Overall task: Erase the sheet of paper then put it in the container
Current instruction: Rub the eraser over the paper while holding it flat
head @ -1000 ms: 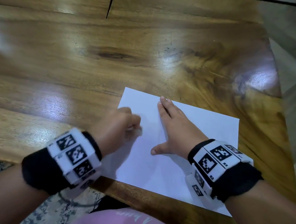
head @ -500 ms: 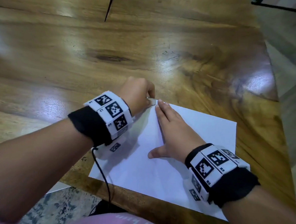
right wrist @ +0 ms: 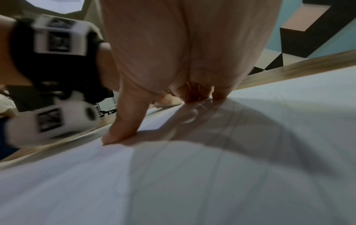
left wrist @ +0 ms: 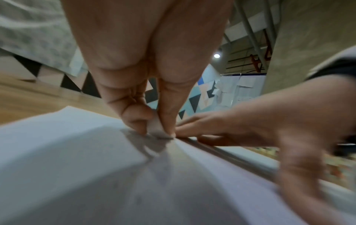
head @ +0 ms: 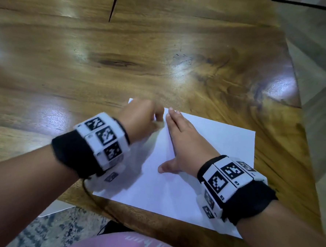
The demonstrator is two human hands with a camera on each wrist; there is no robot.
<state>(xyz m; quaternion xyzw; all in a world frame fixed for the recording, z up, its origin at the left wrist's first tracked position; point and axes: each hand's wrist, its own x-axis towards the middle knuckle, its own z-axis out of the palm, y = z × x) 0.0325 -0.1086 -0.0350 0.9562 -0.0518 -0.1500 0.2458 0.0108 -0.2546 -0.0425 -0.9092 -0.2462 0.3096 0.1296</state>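
A white sheet of paper [head: 183,183] lies on the wooden table [head: 162,56] close to its near edge. My right hand [head: 183,143] lies flat on the sheet, fingers straight, pressing it down. My left hand [head: 141,118] sits at the sheet's far left part, just left of the right fingertips. In the left wrist view its thumb and finger pinch a small whitish eraser [left wrist: 158,127] whose tip touches the paper [left wrist: 86,167]. The right wrist view shows the thumb and fingertips [right wrist: 123,121] pressed on the paper [right wrist: 212,175]. No container is in view.
The table's right edge [head: 300,105] falls away to a grey floor. A patterned rug [head: 56,229] and a white flat object [head: 55,208] lie below the near edge. A cable [head: 94,199] hangs from my left wrist. A dark slit [head: 113,5] marks the tabletop far back.
My left hand went from the sheet's left middle up to its far edge, then drew slightly back, rubbing with the eraser. The right hand stayed pressed on the paper.
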